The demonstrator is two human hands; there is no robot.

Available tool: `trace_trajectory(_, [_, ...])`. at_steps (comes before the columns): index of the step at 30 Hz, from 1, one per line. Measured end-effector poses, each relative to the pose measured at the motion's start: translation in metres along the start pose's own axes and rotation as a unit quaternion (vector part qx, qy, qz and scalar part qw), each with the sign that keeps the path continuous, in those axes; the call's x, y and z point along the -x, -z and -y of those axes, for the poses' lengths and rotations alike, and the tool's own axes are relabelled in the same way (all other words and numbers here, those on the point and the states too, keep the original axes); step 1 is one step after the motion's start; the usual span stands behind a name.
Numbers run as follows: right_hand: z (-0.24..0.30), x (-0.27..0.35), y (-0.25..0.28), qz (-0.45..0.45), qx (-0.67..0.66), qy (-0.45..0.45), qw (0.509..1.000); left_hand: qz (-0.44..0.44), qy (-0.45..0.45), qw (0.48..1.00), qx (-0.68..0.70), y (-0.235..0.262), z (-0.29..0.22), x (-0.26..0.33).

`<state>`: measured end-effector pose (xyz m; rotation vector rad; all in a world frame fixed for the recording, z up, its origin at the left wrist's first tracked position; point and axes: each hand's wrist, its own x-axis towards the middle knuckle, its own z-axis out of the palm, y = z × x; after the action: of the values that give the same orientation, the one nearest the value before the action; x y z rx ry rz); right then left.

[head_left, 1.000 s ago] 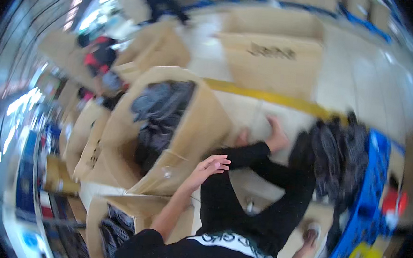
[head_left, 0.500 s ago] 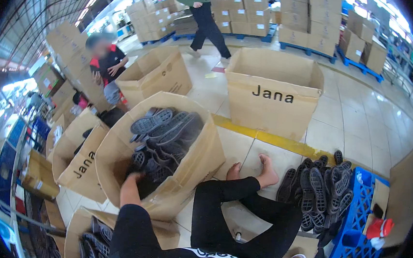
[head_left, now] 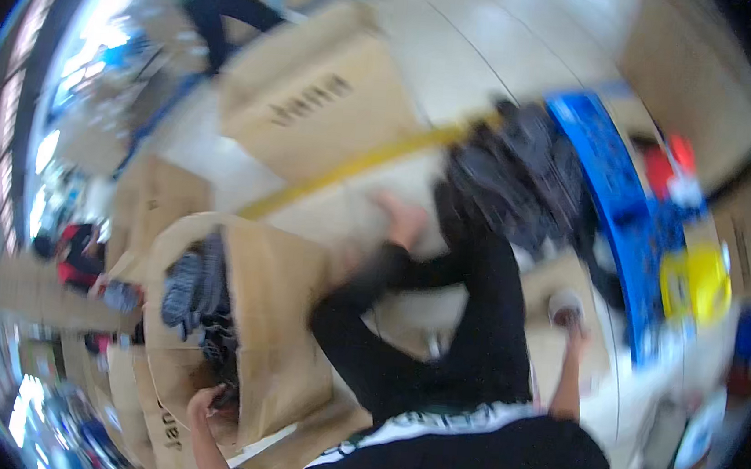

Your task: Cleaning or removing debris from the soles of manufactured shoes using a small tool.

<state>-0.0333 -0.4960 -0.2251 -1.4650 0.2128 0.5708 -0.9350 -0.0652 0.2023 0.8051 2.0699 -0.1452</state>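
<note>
My left hand point(head_left: 203, 404) reaches over the edge of a large cardboard box point(head_left: 284, 333), its fingers curled by a dark item inside. Blur hides what they hold. Dark ridged shoe soles point(head_left: 198, 287) fill part of this box. On my right side, my right hand point(head_left: 576, 335) has its fingers closed at the near rim of a small pale round cup point(head_left: 564, 306) with something brown in it. The cup is over a flat piece of cardboard point(head_left: 557, 280). Farther ahead lies a pile of dark shoe soles point(head_left: 521, 175), smeared by motion.
A blue plastic pallet point(head_left: 604, 182) stands right of the sole pile, with a yellow container point(head_left: 698, 282) beside it. Another large cardboard box point(head_left: 324, 107) stands ahead, past a yellow floor line point(head_left: 355, 162). A seated person point(head_left: 80, 255) is at far left; another person point(head_left: 217, 6) walks behind.
My view has swung to the right and blurred. My left hand shows more of itself at the box edge, where its fingers were hidden among soles. My right hand remains at the cup.
</note>
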Motion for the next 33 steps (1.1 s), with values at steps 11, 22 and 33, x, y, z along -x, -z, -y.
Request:
trace_trajectory(11, [0.098, 0.037, -0.034, -0.109, 0.438, 0.175, 0.875, -0.563, -0.551, 0.611, -0.080, 0.076, -0.134, 0.235])
trace_trajectory(22, [0.117, 0.042, -0.031, -0.056, 0.446, 0.180, 0.875, -0.048, -0.652, 0.721, 0.231, -0.222, -0.218, 0.239])
trace_trajectory(33, [0.123, 0.053, 0.005, -0.208, 0.447, 0.169, 0.854, 0.373, -0.266, 0.788, 0.411, -0.421, -0.277, 0.186])
